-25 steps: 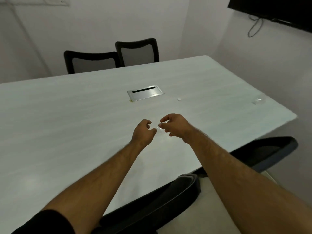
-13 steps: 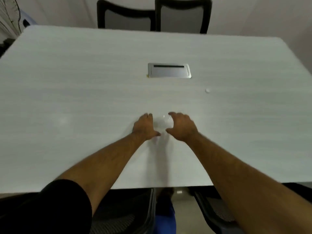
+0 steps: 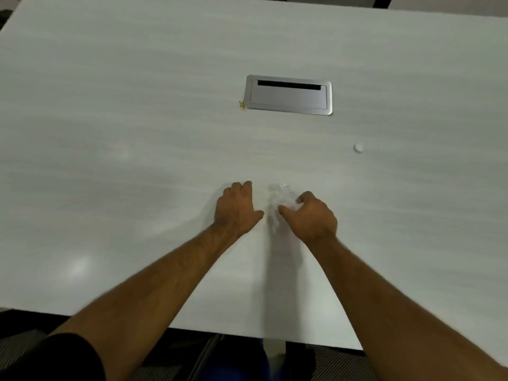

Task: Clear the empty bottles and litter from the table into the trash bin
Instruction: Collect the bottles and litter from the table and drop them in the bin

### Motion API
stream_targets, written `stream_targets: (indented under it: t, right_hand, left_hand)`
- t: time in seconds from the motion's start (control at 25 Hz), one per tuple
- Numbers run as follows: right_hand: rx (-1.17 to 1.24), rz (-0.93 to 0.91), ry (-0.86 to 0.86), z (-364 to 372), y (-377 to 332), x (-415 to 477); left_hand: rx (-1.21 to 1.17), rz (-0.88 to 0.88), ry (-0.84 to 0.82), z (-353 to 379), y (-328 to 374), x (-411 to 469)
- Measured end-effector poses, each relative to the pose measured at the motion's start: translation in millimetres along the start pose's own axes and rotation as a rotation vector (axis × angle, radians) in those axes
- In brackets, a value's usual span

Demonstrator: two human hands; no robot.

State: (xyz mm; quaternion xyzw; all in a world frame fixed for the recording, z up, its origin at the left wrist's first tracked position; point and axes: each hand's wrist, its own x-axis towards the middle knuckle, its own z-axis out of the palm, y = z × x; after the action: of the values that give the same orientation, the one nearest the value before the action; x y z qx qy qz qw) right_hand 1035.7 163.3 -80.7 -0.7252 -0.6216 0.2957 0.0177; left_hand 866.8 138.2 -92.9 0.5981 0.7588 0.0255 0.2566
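Note:
A crumpled piece of clear plastic litter [image 3: 278, 198] lies on the white table [image 3: 110, 160], blurred and hard to make out. My right hand [image 3: 312, 215] grips it from the right, thumb and fingers closed on its edge. My left hand [image 3: 235, 209] rests on the table just left of the plastic with its fingers curled and thumb pointing toward it, holding nothing. A small white bottle cap [image 3: 358, 147] lies farther right and beyond my hands. No trash bin is in view.
A silver cable hatch [image 3: 288, 95] is set flush into the table's middle, beyond my hands. The near table edge runs below my forearms, with dark chair seats [image 3: 192, 361] under it.
The view has swung left and tilted down onto the table. My hands dropped to the tabletop around the clear plastic, then my left hand drew slightly away while my right closed on it.

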Motion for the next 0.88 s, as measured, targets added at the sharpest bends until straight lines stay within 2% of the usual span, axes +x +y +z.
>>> stream_targets:
  t: [0.08, 0.24, 0.4, 0.52, 0.6, 0.64, 0.72, 0.88]
  right_hand:
    - [0.331, 0.202, 0.039, -22.5, 33.5, 16.7]
    - [0.788, 0.401, 0.136, -57.4, 86.2, 52.9]
    - [0.978, 0.440, 0.160, -85.5, 134.6, 77.3]
    - [1.048, 0.425, 0.165, -99.0, 154.2, 74.7]
    - [1.089, 0.444, 0.175, -102.0, 165.0, 62.4]
    - [1.101, 0.469, 0.190, -101.5, 171.3, 53.4]
    - [1.134, 0.507, 0.225, -102.2, 186.0, 32.0]
    - [1.185, 0.491, 0.250, -110.7, 207.3, -13.3]
  left_hand:
    - [-0.067, 0.081, 0.006, 5.0, 46.5, 28.2]
    - [-0.034, 0.254, -0.011, 24.8, 145.7, 103.4]
    - [0.098, 0.353, 0.052, 47.5, 233.0, 165.1]
    - [0.304, 0.450, 0.143, 65.5, 266.2, 176.9]
    - [0.340, 0.537, 0.128, 74.8, 277.2, 168.5]
    - [0.268, 0.551, 0.110, 79.5, 278.5, 158.5]
    - [-0.084, 0.477, 0.050, 85.3, 279.2, 132.6]
    - [-0.832, 0.106, -0.106, 74.3, 287.8, 69.9]
